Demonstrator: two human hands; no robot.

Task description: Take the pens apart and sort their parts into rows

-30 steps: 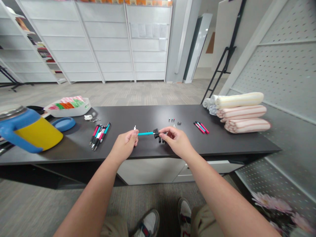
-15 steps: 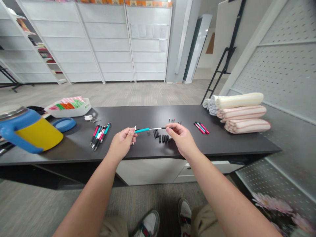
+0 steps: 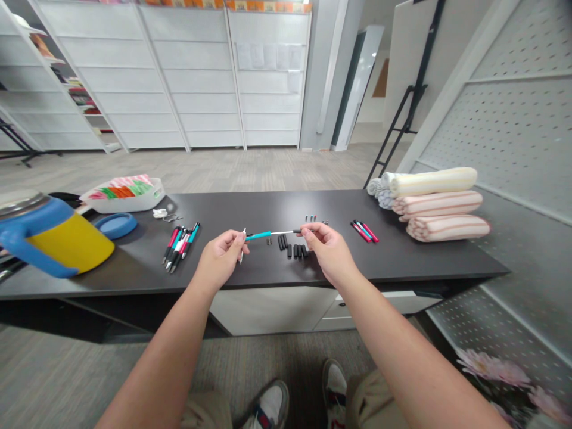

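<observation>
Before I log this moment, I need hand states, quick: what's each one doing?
Left hand: closed, holding the turquoise pen barrel.
Right hand: closed, pinching the dark piece on the thin pale rod.

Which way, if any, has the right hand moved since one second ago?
Yes, to the right: the right hand has uncovered more of the black tubes lying on the table.

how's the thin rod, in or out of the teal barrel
Partly out at least: bare rod shows between teal barrel and right hand; cannot tell whether its end is inside.
</observation>
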